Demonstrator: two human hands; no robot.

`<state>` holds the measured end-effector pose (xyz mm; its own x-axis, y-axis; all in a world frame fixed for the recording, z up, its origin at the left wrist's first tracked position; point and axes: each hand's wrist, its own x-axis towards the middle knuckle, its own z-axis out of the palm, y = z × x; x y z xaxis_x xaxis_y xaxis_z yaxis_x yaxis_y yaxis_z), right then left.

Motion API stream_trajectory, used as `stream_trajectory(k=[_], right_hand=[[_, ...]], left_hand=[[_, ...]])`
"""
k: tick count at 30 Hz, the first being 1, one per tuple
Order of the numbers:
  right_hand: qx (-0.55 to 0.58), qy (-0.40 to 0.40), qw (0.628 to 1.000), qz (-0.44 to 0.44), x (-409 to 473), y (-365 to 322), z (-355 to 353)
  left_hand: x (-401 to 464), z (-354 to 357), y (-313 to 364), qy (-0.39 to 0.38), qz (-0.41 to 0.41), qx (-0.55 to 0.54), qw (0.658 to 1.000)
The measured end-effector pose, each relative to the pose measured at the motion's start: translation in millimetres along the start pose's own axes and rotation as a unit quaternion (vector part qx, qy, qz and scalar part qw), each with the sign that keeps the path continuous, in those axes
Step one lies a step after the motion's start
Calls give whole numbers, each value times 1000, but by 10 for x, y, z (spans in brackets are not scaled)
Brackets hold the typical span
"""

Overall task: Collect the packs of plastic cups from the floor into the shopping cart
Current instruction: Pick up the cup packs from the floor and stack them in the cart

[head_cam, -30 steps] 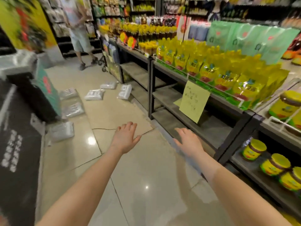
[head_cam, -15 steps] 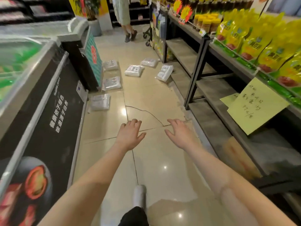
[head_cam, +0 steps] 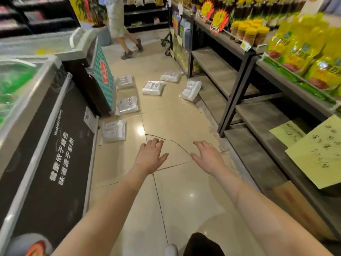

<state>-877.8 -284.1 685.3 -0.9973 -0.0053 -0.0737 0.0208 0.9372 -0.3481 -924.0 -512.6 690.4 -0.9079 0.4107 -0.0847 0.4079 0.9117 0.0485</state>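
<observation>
Several clear packs of plastic cups lie on the tiled aisle floor ahead. The nearest pack lies by the freezer's foot. Another pack and a third lie further along the left. More packs lie mid-aisle, and one leans against the shelf base. My left hand and my right hand reach forward, palms down, fingers relaxed, holding nothing, well short of the packs. A dark wheeled frame, perhaps the shopping cart, shows at the aisle's far end.
A chest freezer lines the left side. Dark shelving with yellow pouches and jars lines the right. A person walks at the aisle's far end. Yellow paper notes hang from the right shelf.
The view swung from the right shelves to the aisle floor and has moved forward; the packs are nearer. Both hands stay outstretched and empty. The person ahead stepped to the right.
</observation>
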Motion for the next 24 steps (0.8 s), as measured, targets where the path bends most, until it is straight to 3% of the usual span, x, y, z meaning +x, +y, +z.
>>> stream_trajectory(k=[12, 24], right_hand=[[-34, -33, 994, -98, 2205, 220, -290], [-35, -83, 982, -169, 3708, -554, -21]], left_hand=[[1524, -115, -599, 23, -111, -11, 993], [2141, -57, -1747, 5, -217, -25, 976]])
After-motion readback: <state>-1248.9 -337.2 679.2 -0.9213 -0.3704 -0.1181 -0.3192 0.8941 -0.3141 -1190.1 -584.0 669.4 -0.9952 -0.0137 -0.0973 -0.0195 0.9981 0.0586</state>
